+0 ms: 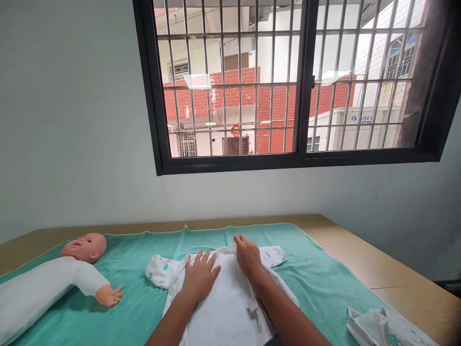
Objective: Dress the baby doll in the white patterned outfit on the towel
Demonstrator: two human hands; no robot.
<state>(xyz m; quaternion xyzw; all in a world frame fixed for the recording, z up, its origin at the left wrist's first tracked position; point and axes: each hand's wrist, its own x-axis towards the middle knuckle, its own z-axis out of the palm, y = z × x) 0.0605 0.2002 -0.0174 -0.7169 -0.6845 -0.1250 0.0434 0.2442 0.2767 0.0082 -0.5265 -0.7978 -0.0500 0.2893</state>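
Note:
A white baby shirt (226, 298) with patterned sleeves lies spread out on a green cloth (317, 298). My left hand (200, 276) rests flat on its upper left part near the neckline, fingers spread. At the upper right of the neckline, my right hand (248, 254) is closed with its fingers pinched at the shirt's edge; the exact grip is partly hidden. The shirt's left sleeve (160, 271) stretches out flat, and its right sleeve (273, 255) shows beyond my right wrist. A small tie or tag hangs by my right forearm.
A baby doll (84, 247) in white clothing lies on the cloth at the left, one arm toward the shirt. A folded patterned white garment (370, 327) sits at the lower right. The wooden table (392, 274) meets a wall below a barred window (230, 163).

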